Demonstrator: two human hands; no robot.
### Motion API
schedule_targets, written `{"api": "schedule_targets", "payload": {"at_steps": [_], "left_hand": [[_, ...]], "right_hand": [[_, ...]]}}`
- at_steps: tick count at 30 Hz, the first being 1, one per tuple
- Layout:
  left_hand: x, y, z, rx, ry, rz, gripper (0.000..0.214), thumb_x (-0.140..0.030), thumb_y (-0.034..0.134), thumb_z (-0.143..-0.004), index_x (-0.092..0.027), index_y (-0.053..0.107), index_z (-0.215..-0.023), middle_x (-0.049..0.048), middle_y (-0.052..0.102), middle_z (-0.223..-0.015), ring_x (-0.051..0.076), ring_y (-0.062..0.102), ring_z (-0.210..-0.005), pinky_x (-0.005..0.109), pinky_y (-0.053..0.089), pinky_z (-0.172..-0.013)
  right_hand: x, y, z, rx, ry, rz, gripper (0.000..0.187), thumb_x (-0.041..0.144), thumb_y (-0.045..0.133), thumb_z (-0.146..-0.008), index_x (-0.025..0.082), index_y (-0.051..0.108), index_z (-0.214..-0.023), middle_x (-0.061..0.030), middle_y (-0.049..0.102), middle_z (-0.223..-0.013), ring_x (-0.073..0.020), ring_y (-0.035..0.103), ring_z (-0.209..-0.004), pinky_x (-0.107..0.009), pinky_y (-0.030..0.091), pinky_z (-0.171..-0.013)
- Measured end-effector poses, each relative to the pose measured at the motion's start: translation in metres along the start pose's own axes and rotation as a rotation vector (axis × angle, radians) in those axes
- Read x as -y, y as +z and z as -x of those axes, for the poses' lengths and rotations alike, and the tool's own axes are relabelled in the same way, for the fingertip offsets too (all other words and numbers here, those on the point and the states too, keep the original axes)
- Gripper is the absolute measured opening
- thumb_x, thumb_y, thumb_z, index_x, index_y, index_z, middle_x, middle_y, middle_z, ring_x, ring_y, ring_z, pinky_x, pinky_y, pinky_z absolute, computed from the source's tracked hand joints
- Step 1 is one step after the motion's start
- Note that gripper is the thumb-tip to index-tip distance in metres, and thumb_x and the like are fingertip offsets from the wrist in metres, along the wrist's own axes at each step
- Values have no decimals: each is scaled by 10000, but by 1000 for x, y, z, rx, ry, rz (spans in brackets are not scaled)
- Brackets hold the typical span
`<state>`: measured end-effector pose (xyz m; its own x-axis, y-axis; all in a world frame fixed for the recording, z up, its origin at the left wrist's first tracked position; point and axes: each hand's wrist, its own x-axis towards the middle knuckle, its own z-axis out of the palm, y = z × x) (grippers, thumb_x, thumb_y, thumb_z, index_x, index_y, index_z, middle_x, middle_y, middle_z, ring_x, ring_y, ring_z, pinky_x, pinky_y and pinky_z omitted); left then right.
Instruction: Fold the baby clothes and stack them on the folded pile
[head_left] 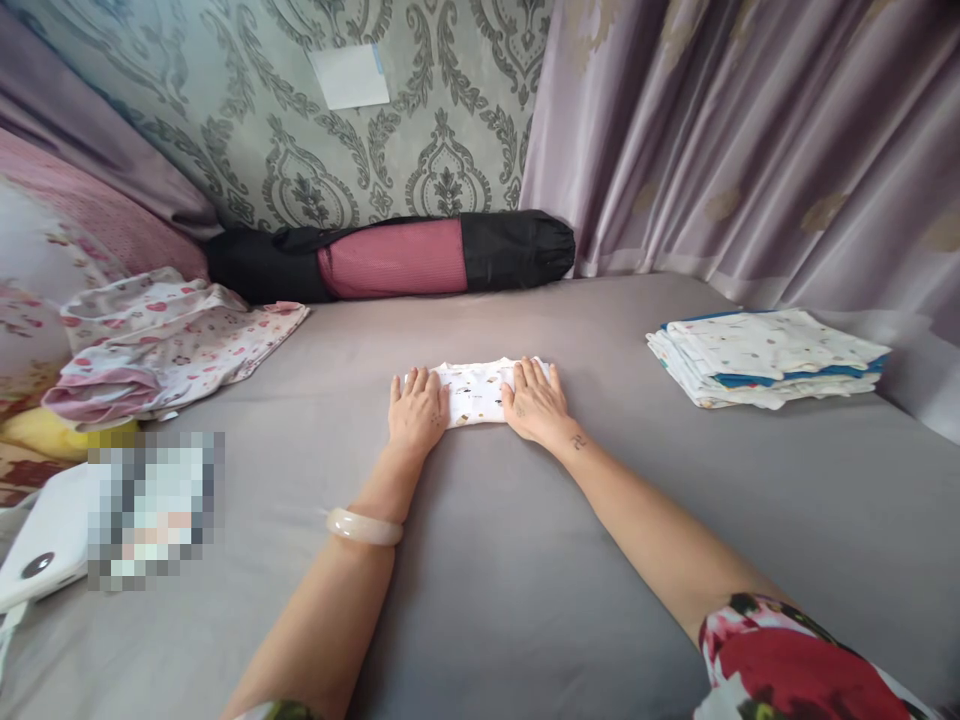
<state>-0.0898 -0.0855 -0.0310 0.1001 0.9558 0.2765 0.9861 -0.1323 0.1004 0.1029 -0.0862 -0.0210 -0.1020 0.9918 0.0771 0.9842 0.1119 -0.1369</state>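
A small white garment with a scattered print (475, 394) lies folded into a flat rectangle on the grey sheet (480, 560). My left hand (418, 408) rests flat on its left end, fingers stretched out and pointing away from me. On the right end lies my right hand (535, 402), palm down with the fingers extended. Both hands press on the cloth without gripping it, and they cover its two ends. The printed middle shows between them.
A stack of folded cloths (772, 355) sits to the right by the curtain (720, 150). At left are a crumpled pink-and-white garment (172, 340), a yellow item (64, 432) and a white device (56, 530). A pink roll in a black bag (397, 257) lies along the wall.
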Motion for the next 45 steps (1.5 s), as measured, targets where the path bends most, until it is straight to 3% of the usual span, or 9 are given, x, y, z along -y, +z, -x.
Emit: {"api": "schedule_targets", "payload": {"at_steps": [3,7,15,23,31,38,42,45], "left_hand": [[1,2,0,90,-28,10,526,-344,243,-990,-100,479,-1392,170,447,-1479,322,337,-1415,559,232,-1157],[0,2,-1,111,-43,22,533,-348,234,-991,-115,459,-1414,158,422,-1499,316,306,-1432,570,214,-1162],[2,2,1,18,-28,20,478,-319,272,-977,-166,527,-1352,143,492,-1451,309,369,-1400,593,219,-1152],[8,-1,-1,-82,-116,30,519,-318,263,-973,-109,504,-1384,158,411,-1505,314,265,-1450,580,155,-1179],[11,3,-2,111,-107,47,555,-355,233,-977,-126,439,-1439,143,376,-1528,318,295,-1436,593,176,-1167],[8,-1,-1,144,-127,-1,578,-365,194,-982,-118,403,-1461,126,357,-1542,297,281,-1445,563,173,-1178],[8,0,-1,104,-107,-14,564,-353,203,-983,-113,444,-1433,128,376,-1532,291,268,-1451,570,172,-1177],[8,0,-2,-1,-76,-6,552,-342,206,-986,-104,490,-1396,140,413,-1508,292,281,-1446,574,159,-1179]], "right_hand": [[-2,2,-1,32,3,12,652,377,177,-986,-15,287,-1495,-192,231,-1580,-285,176,-1468,-478,48,-1190],[-2,3,-2,44,-1,23,661,385,178,-984,-19,277,-1497,-197,217,-1581,-292,170,-1469,-482,46,-1189],[-3,2,-3,43,2,10,645,379,174,-981,9,301,-1495,-187,232,-1580,-283,181,-1467,-486,48,-1188],[-16,-2,-6,-13,64,36,650,362,175,-971,-15,307,-1483,-199,230,-1578,-291,173,-1466,-512,32,-1182],[-16,-5,-9,109,117,41,668,373,172,-979,-32,246,-1505,-196,197,-1588,-299,184,-1462,-491,93,-1184],[-17,-6,-10,138,125,51,664,381,177,-987,-18,224,-1515,-180,185,-1595,-287,170,-1466,-471,94,-1190],[-17,-7,-10,117,119,60,645,368,199,-990,-17,258,-1504,-183,220,-1586,-284,198,-1458,-473,104,-1188],[-15,-9,-9,34,79,69,609,342,220,-990,-4,333,-1478,-193,258,-1572,-291,208,-1456,-487,85,-1187]]}}
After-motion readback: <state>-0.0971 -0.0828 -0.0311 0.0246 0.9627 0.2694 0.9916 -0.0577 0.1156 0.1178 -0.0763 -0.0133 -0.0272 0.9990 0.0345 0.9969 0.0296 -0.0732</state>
